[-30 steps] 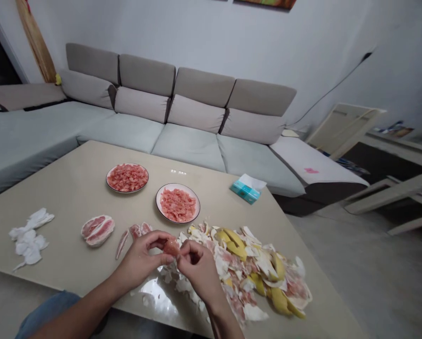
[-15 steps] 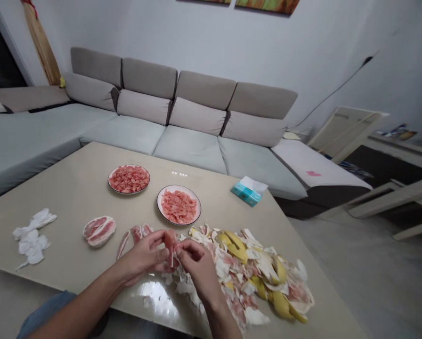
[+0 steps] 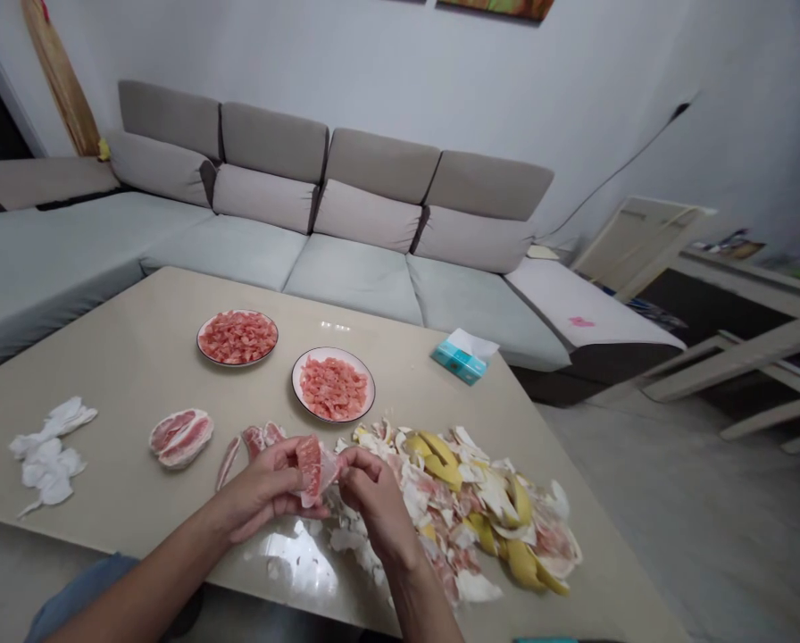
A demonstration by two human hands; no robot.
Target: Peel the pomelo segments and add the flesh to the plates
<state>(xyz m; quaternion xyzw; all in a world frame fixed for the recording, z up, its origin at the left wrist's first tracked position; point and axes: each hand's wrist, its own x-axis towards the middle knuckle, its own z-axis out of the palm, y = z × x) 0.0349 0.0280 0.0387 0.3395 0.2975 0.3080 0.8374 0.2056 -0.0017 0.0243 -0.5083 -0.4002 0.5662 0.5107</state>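
Note:
In my left hand (image 3: 266, 491) is a pink pomelo segment (image 3: 310, 469), gripped between thumb and fingers above the table's front part. My right hand (image 3: 377, 500) pinches the pale membrane (image 3: 331, 466) at the segment's right side, which is stretched away from the flesh. Behind my left hand lie several unpeeled pomelo segments (image 3: 253, 440). Left of them rests a larger chunk of pomelo (image 3: 181, 438) with its white pith on. A heap of pomelo peel (image 3: 454, 509), yellow rind and torn membrane, spreads beside and beyond my right hand.
Two plates hold pink pulp pieces: one plate (image 3: 272, 354) farther left, another plate (image 3: 371, 399) nearer the middle. A blue tissue box (image 3: 459, 361) stands toward the back right. Crumpled tissues (image 3: 55, 455) lie at the left of the table (image 3: 132, 357). A sofa (image 3: 353, 268) runs behind.
My right hand has drawn the membrane away to the right, so more of the segment's pink flesh shows. The whole view has shifted slightly.

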